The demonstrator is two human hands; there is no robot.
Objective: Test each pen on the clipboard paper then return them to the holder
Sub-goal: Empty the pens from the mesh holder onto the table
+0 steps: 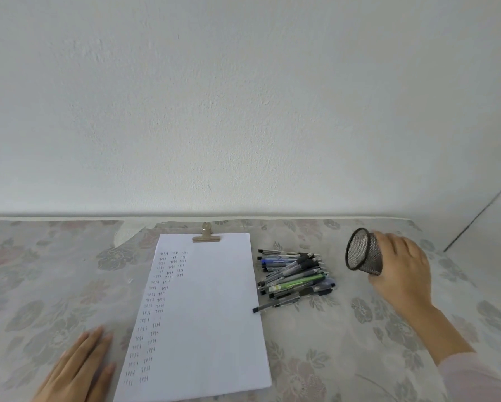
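our right hand [400,265] grips the tipped mesh holder [363,253], its mouth facing the pens [294,278] heaped between it and the clipboard paper [211,309]; our left hand [80,369] lies flat beside the paper.

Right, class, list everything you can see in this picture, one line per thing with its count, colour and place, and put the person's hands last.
paper: one sheet or a stack, white, middle of the table, with rows of small handwriting down its left side
clip: one, brass-coloured metal, on the paper's top edge
pens: a loose pile, too overlapped to count, mostly black and clear, some blue, one green, just right of the paper
mesh holder: one, black, empty, tipped with its mouth towards the pens
tablecloth: one, pale floral, covering the table
wall: pale, plain, behind the table
left hand: flat on the tablecloth, left of the paper
right hand: grips the mesh holder
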